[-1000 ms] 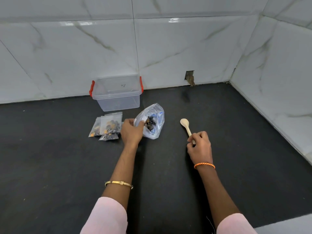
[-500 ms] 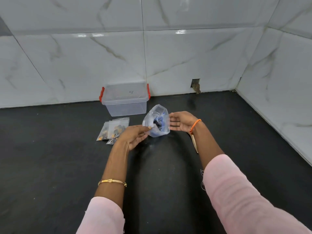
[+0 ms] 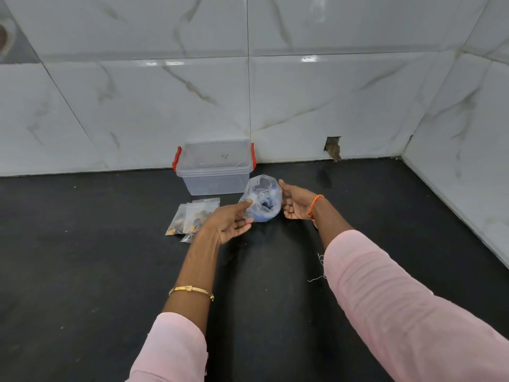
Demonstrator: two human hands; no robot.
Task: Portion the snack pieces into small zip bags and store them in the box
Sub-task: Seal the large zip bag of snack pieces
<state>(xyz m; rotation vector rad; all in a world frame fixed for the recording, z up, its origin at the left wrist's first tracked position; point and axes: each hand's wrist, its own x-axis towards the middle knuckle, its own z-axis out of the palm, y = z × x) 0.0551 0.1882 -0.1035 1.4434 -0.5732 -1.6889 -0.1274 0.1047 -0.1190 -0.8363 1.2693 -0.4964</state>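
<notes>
Two hands met at a clear bag (image 3: 261, 199) of dark snack pieces, held just above the black desk (image 3: 82, 271). The left hand (image 3: 230, 223) pinched the bag's left edge between thumb and fingers; the right hand (image 3: 297, 205) cupped its right side with fingers spread, touching the plastic. Just behind the bag stood the box (image 3: 214, 169), clear with red clips, against the tiled wall (image 3: 330, 100). Several small filled zip bags (image 3: 192, 217) lay overlapping on the desk left of the left hand, in front of the box.
</notes>
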